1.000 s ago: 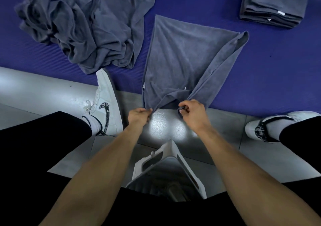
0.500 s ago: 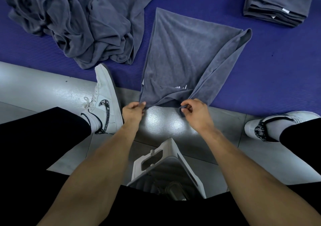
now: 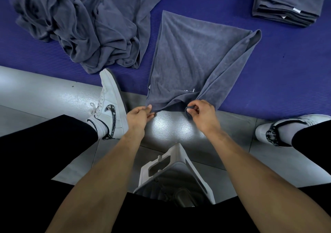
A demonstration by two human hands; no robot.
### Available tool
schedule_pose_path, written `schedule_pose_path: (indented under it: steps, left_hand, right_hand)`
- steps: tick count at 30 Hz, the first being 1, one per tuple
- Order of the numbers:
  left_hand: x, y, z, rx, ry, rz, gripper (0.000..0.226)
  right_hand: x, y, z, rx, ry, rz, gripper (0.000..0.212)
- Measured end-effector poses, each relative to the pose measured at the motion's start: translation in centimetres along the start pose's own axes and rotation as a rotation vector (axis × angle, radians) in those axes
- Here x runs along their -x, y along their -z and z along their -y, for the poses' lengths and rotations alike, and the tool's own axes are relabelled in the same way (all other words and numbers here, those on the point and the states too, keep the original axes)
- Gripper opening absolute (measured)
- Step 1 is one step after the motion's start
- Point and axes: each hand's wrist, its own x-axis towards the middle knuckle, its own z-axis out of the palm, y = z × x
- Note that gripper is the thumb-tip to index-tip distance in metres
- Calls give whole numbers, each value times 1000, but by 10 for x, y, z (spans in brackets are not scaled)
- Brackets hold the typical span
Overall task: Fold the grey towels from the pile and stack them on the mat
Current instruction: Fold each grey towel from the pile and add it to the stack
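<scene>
1. Pile of grey towels (image 3: 86,23): located at the upper left on the blue mat (image 3: 286,68). The towels are crumpled and unfolded. The pile's right edge lies near the spread towel but apart from it.

2. Left shoe (image 3: 110,105): white, with a dark patterned emblem. Its toe overlaps the near edge of the mat, just below the pile. It stands just beside the left hand, between the pile and the forearm.

3. Left hand (image 3: 139,114): positioned over the grey floor (image 3: 44,96), at the near left corner of the spread towel. Thumb and fingertips are brought together at the corner's edge. Whether they actually clamp the fabric cannot be told.

4. Spread towel (image 3: 193,60): lies in the centre, mostly on the mat. Its near edge hangs over the mat's border onto the floor. The right side is doubled over, forming a fold that runs from the far right corner down to the right hand. Small pale lettering shows near the lower edge.

5. White stool (image 3: 175,171): visible between the two forearms, below the hands, partly hidden by dark clothing.

6. Right hand (image 3: 202,112): fingers curled, pinching a bunched near corner of the spread towel between thumb and forefinger.

7. Stack of folded towels (image 3: 286,3): rests on the mat at the upper right, well apart from the spread towel. A white tag shows on its side.

8. Right shoe (image 3: 279,127): on the floor at the far right, just below the mat's edge.
</scene>
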Motion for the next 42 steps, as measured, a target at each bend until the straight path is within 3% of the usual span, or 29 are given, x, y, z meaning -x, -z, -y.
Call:
schedule_pose_path:
  steps: [5,9,12,15,22,29,35,42]
  left_hand:
    - [0,2,1,-25,-6,-31,15]
    - [0,0,0,-138,-92,-59,27]
    - [-1,5,3,-392,-299,-13,25]
    - [3,9,4,-670,-519,43,7]
    - [11,14,-9,-1089,-740,232,35]
    - [21,5,-53,-1021,-924,281,15]
    - [49,-8,-102,-1121,-1191,425,8]
    - [98,-25,-152,-1083,-1226,383,11]
  right_hand:
    - [1,2,-1,5,2,-14,9]
    - [1,3,-3,13,2,-14,7]
    - [3,4,-5,13,3,-18,7]
    - [4,7,-4,11,1,-14,7]
    - [5,21,6,-22,4,-57,10]
    - [3,56,15,-42,27,-143,13]
    - [8,88,31,23,159,-210,10]
    - [29,157,68,42,150,-249,12]
